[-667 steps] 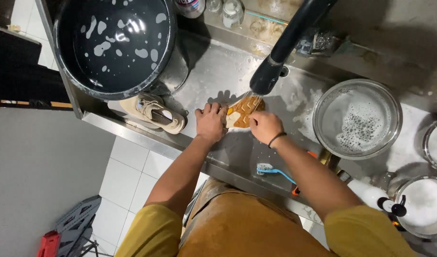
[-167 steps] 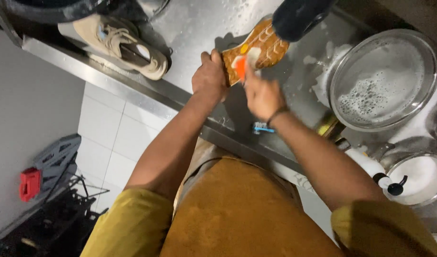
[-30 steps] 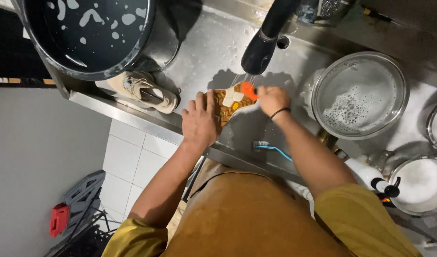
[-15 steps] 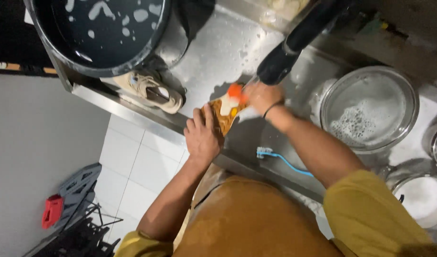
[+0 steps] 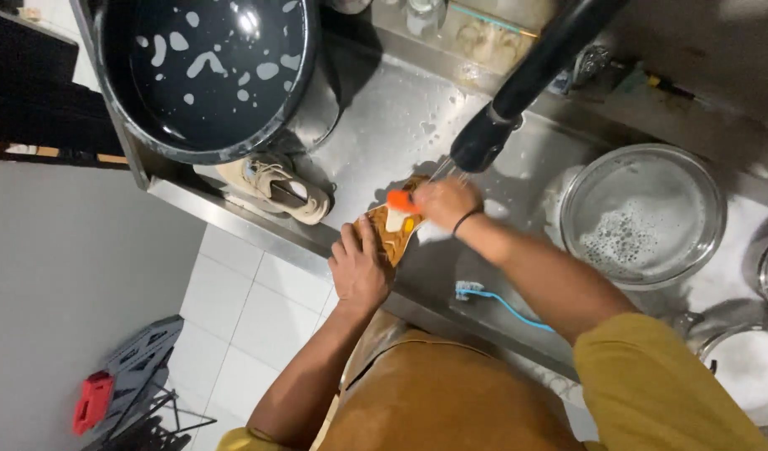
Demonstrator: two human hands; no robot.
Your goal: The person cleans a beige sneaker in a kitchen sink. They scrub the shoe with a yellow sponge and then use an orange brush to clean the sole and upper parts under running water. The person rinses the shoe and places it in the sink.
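Nearest the person, the left hand [image 5: 361,269] lies palm down with its fingers closed over the near end of a tan shoe [image 5: 392,232], which rests sole up on the wet steel sink counter [image 5: 384,134], just in from the front edge. Just beyond, the right hand [image 5: 445,203] is curled shut round an orange-handled brush [image 5: 401,200] and presses it onto the shoe's sole; a dark band sits on that wrist. To the right of the shoe, near the counter's front edge, lies a light blue toothbrush [image 5: 501,302], apart from both hands. Left of the shoe, a second beige shoe [image 5: 275,185] lies on its side against the base of a large dark basin [image 5: 204,71] holding water flecked with foam. Above the right hand hangs a black faucet spout [image 5: 526,79], its end close to the knuckles. Farther right stands a round metal bowl [image 5: 643,215] of soapy water.
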